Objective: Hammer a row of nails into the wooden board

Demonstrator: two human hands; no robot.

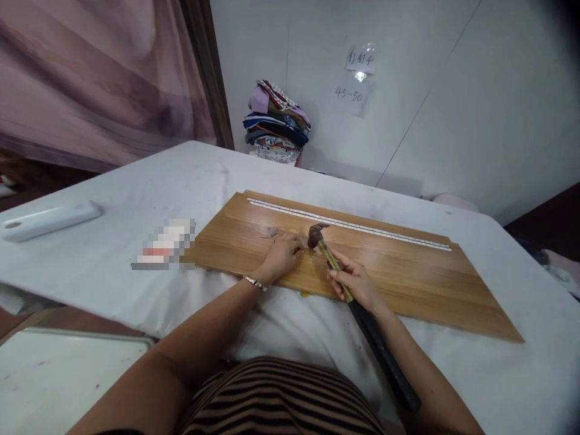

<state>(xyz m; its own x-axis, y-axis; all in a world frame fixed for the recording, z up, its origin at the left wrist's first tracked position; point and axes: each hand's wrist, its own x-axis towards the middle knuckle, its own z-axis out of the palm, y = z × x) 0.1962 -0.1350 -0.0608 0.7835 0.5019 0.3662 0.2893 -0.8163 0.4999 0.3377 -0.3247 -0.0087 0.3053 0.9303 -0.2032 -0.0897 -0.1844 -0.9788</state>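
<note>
A long wooden board (408,272) lies across the white-covered table (136,199). My right hand (356,283) grips a claw hammer (333,263) by its yellow shaft; the black handle end runs back under my forearm. The hammer's head (316,234) sits low over the board, right beside my left fingertips. My left hand (283,254) rests on the board with its fingers pinched together at that spot; what they hold is too small to make out. A few small metal nails (270,232) lie on the board just left of that hand.
A pale strip (348,224) runs along the board's far edge. A white oblong object (49,220) lies at the table's left, and a blurred-out patch (165,244) nearer the board. Folded clothes (276,121) are stacked against the back wall. A curtain hangs at left.
</note>
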